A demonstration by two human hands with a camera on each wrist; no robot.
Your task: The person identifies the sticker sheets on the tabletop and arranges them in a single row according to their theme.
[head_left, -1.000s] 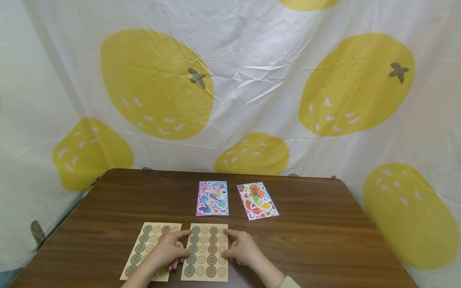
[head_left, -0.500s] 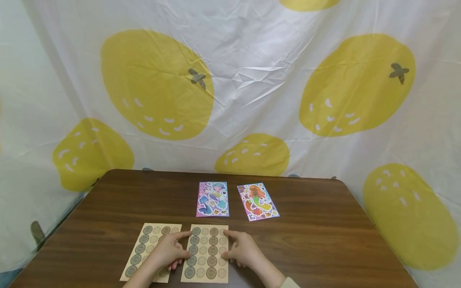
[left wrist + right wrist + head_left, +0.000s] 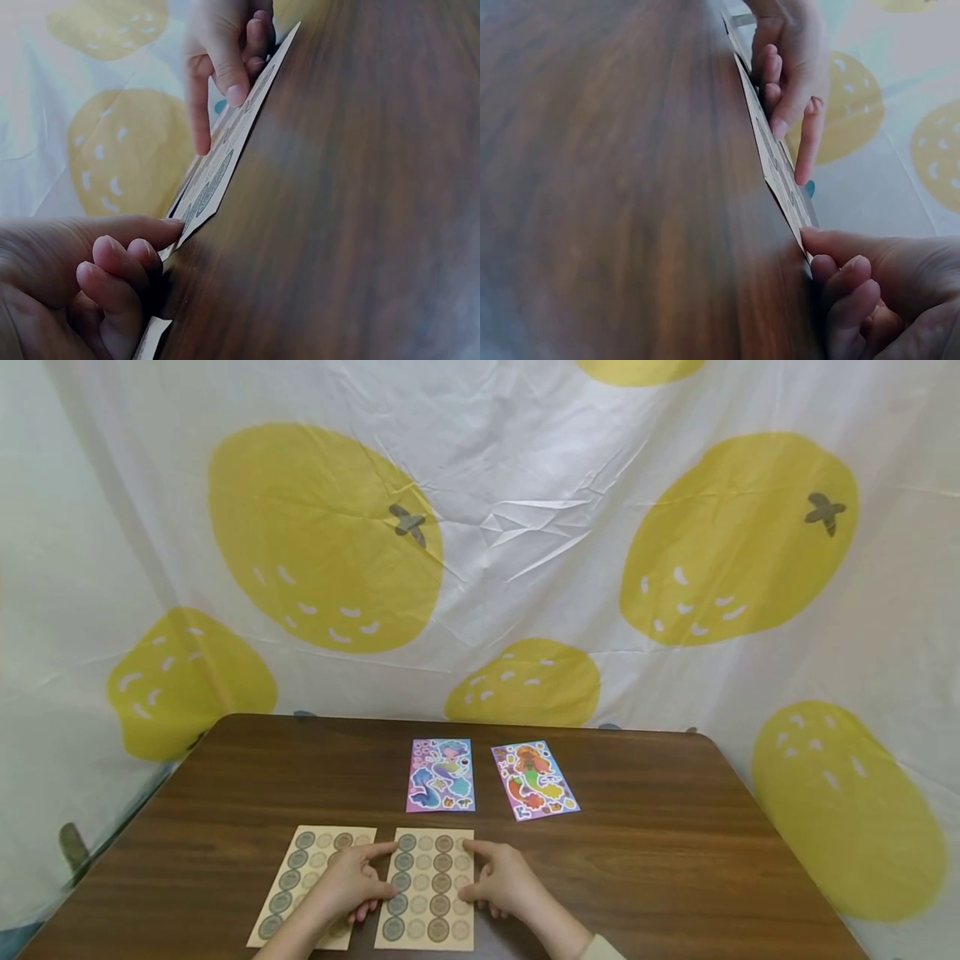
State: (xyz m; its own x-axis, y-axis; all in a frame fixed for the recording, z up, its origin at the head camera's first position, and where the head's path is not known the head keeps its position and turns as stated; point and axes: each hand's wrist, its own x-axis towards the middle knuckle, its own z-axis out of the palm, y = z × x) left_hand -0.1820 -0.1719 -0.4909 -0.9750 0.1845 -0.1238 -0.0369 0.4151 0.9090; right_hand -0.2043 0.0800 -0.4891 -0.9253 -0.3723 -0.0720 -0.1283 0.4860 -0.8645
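A kraft-coloured sheet of round stamp-like stickers (image 3: 423, 893) lies on the table between both hands. My left hand (image 3: 348, 881) touches its left edge with a straight index finger and thumb. At the right edge, my right hand (image 3: 502, 877) does the same, index finger farther up than thumb. In the left wrist view the left thumb (image 3: 142, 227) rests at the sheet's border, the other visible fingers curled beside it. The right wrist view shows the right thumb (image 3: 840, 241) likewise. A second similar sheet (image 3: 292, 860) lies to the left, partly hidden under the left hand and forearm.
Two colourful mermaid sticker sheets lie farther back: a blue-and-pink one (image 3: 441, 775) and a tilted orange-and-green one (image 3: 535, 781). The brown wood-grain table (image 3: 660, 843) ends at a white cloth with yellow fruit prints (image 3: 517, 585).
The hands and the sheets keep their places. Only a slight shift of the whole head view shows.
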